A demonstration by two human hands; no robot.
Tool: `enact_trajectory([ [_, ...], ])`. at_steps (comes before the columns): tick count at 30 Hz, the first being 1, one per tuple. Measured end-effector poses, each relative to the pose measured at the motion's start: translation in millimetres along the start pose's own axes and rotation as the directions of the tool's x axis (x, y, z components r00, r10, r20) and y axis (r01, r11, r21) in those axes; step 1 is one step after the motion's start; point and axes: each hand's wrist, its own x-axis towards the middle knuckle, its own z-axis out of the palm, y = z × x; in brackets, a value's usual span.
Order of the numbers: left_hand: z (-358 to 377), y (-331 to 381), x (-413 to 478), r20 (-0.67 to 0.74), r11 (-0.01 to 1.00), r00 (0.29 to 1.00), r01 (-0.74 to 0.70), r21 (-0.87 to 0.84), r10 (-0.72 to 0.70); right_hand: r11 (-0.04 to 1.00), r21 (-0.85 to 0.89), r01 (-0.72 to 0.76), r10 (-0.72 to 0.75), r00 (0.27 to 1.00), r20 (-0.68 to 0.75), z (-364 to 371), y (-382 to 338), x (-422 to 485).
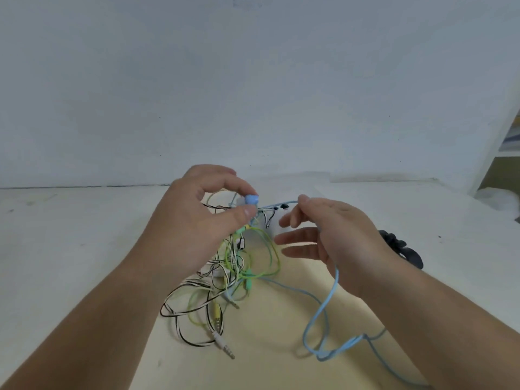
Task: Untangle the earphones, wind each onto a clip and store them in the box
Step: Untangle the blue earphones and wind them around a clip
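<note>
Now left hand (194, 220) pinches blue earbud (251, 199); cable (334, 285) drapes right hand (337, 237) (fingers loose).

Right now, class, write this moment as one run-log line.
stage: untangling | left hand: pinches small blue piece | right hand: fingers spread, blue cable across palm | tangle: on table

Plain pale wall (253, 80); white shelf unit (498, 142) at right; pale tabletop (70, 235).

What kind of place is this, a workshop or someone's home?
Hard to say which; likely a plain indoor room: a pale table against a bare white wall, a white shelf at the right edge, and tangled earphones on the table.
</note>
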Motion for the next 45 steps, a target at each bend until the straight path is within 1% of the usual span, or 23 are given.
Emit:
enact_trajectory([
  [2,-4.1,2.5,-1.6,0.145,1.0,0.989,-0.002,-0.024,0.005,0.998,0.036,0.043,-0.044,0.999,0.023,-1.9,-0.5,1.6],
  [3,-4.5,3.2,-1.6,0.195,1.0,0.981,-0.002,-0.01,0.004,0.996,0.062,0.062,-0.065,0.997,0.046,-2.4,-0.7,2.1],
  [4,-3.8,3.3,-1.6,0.206,1.0,0.978,-0.009,0.019,0.005,0.993,0.085,0.079,-0.085,0.994,0.073,-3.1,-0.2,2.7],
  [6,-1.1,0.9,-0.9,0.131,0.994,0.991,-0.026,0.107,0.012,0.988,0.11,0.106,-0.117,0.987,0.105,-4.2,-0.6,3.2],
  [8,0.6,-4.3,1.2,0.062,0.991,0.998,-0.001,0.136,-0.008,0.982,0.137,0.127,-0.143,0.983,0.111,-5.3,-2.7,3.3],
  [10,-0.8,-7.7,1.7,0.081,0.987,0.996,0.018,0.159,-0.031,0.976,0.178,0.127,-0.151,0.98,0.131,-5.4,-5.5,2.5],
  [12,-3.3,-10.5,2.6,0.09,0.984,0.995,0.027,0.173,-0.043,0.978,0.165,0.13,-0.154,0.978,0.14,-4.7,-7.0,1.3],
  [13,-5.0,-10.2,3.1,0.081,0.985,0.996,0.025,0.173,-0.04,0.981,0.14,0.137,-0.154,0.981,0.115,-4.7,-7.3,1.4],
  [15,-9.0,-10.6,5.4,0.051,0.987,0.998,0.032,0.157,-0.04,0.984,0.097,0.147,-0.149,0.989,0.017,-6.1,-7.6,3.6],
  [17,-13.5,-11.7,7.2,0.036,0.989,0.998,0.051,0.138,-0.056,0.986,0.104,0.134,-0.128,0.99,-0.061,-9.5,-7.1,7.0],
  [19,-16.8,-11.3,7.5,0.041,0.992,0.997,0.064,0.11,-0.069,0.983,0.138,0.117,-0.107,0.991,-0.075,-11.5,-6.5,8.8],
  [21,-18.0,-12.4,7.9,0.043,0.992,0.997,0.06,0.11,-0.065,0.98,0.162,0.114,-0.105,0.993,-0.059,-11.1,-5.8,8.7],
  [22,-17.8,-12.9,8.0,0.042,0.993,0.997,0.065,0.101,-0.069,0.978,0.178,0.113,-0.108,0.994,-0.033,-10.1,-5.7,8.2],
  [24,-15.5,-14.1,7.6,0.063,0.994,0.992,0.103,0.03,-0.105,0.977,0.192,0.095,-0.11,0.992,0.067,-8.6,-5.3,6.2],
  [26,-10.6,-13.8,6.5,0.115,0.989,0.983,0.147,-0.032,-0.142,0.986,0.141,0.083,-0.107,0.979,0.171,-6.8,-4.4,3.2],
  [28,-4.4,-14.5,5.3,0.162,0.983,0.976,0.164,-0.088,-0.148,0.991,0.066,0.115,-0.127,0.969,0.214,-4.6,-2.0,0.1],
  [32,5.6,-11.8,3.3,0.188,0.965,0.973,0.17,-0.197,-0.133,0.977,-0.087,0.194,-0.173,0.963,0.208,-2.0,1.5,-2.5],
  [35,10.0,-8.4,0.8,0.204,0.958,0.967,0.193,-0.211,-0.149,0.964,-0.167,0.209,-0.174,0.964,0.2,0.2,1.0,-3.9],
  [39,11.8,-9.0,2.0,0.174,0.943,0.964,0.24,-0.229,-0.203,0.978,-0.13,0.165,-0.137,0.97,0.202,1.3,1.5,-4.6],
  [42,11.1,-10.7,3.4,0.179,0.895,0.955,0.284,-0.344,-0.234,0.987,-0.1,0.125,-0.103,0.974,0.201,2.2,2.2,-3.4],
  [45,12.1,-9.0,1.7,0.206,0.876,0.95,0.298,-0.379,-0.234,0.987,-0.113,0.113,-0.09,0.977,0.195,3.0,3.2,-3.7],
])
